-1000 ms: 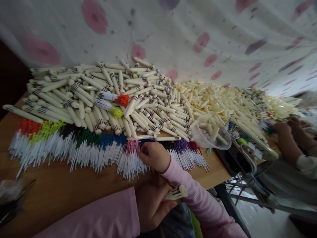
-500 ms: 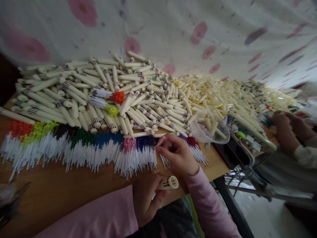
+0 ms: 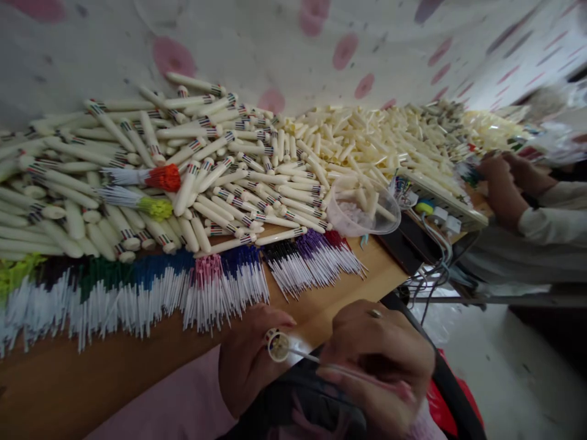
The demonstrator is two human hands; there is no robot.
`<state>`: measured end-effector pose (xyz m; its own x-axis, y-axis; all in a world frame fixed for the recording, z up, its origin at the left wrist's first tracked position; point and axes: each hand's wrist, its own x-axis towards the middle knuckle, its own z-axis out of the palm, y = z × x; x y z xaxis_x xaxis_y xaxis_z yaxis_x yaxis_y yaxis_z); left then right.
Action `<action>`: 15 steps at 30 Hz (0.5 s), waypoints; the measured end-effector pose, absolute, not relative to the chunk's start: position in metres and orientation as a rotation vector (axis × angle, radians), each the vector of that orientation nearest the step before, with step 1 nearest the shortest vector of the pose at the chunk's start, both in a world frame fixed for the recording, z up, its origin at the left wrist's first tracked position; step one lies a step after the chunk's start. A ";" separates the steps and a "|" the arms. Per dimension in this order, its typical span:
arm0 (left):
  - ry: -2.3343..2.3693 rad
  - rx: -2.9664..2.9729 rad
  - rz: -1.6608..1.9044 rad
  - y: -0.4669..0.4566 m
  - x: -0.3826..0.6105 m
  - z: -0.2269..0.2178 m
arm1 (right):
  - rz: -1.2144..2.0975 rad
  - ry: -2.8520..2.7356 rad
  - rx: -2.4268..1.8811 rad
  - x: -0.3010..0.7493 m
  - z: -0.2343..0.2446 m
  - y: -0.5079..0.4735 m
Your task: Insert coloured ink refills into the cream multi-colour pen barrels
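Observation:
My left hand is closed round a short cream pen barrel, its round open end turned toward my right hand. Between the fingers of my right hand is a thin white pen refill with a pink end. The refill's far tip reaches the barrel's mouth; whether it has gone inside I cannot tell. Beyond my hands lie rows of white refills sorted by end colour, among them a pink bunch, a black bunch and a purple bunch.
A heap of cream multicolour pens lies against the patterned curtain. Right of it are loose cream tubes and a clear plastic bowl. A power strip with cables sits near the table edge. Another person's hands work farther right.
My right hand has come back from the refill rows toward my body, bringing a pink-ended refill to the barrel in my left hand. The view has shifted right.

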<state>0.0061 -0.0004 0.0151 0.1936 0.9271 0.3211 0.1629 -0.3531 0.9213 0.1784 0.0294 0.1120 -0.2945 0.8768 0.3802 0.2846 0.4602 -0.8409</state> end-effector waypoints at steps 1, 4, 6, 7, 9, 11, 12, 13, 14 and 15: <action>1.043 1.696 1.213 -0.001 0.006 0.016 | 0.809 -1.817 -0.977 0.177 0.113 0.031; 1.051 1.735 1.172 -0.001 0.004 0.020 | 0.865 -1.869 -1.007 0.178 0.112 0.033; 1.033 1.771 1.163 0.000 0.003 0.021 | 0.882 -1.896 -0.997 0.181 0.110 0.034; 1.012 1.793 1.161 0.001 0.003 0.022 | 0.880 -1.909 -0.992 0.182 0.109 0.034; 0.976 1.823 1.158 0.002 0.003 0.023 | 0.876 -1.945 -0.960 0.183 0.107 0.035; 0.954 1.845 1.145 0.004 0.002 0.023 | 0.914 -1.997 -0.895 0.183 0.106 0.037; 0.956 1.859 1.143 0.004 0.002 0.022 | 0.938 -2.009 -0.854 0.183 0.105 0.038; 0.959 1.879 1.145 0.005 0.001 0.022 | 0.955 -2.005 -0.815 0.182 0.105 0.039; 0.960 1.899 1.154 0.005 0.001 0.021 | 0.957 -1.989 -0.780 0.181 0.105 0.040; 0.962 1.914 1.161 0.005 0.001 0.020 | 0.941 -1.970 -0.754 0.180 0.105 0.040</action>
<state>0.0013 0.0052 0.0205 0.3254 0.8552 0.4035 0.2373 -0.4869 0.8406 0.1798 0.0404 0.1051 -0.4955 0.7670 0.4077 0.1647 0.5438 -0.8229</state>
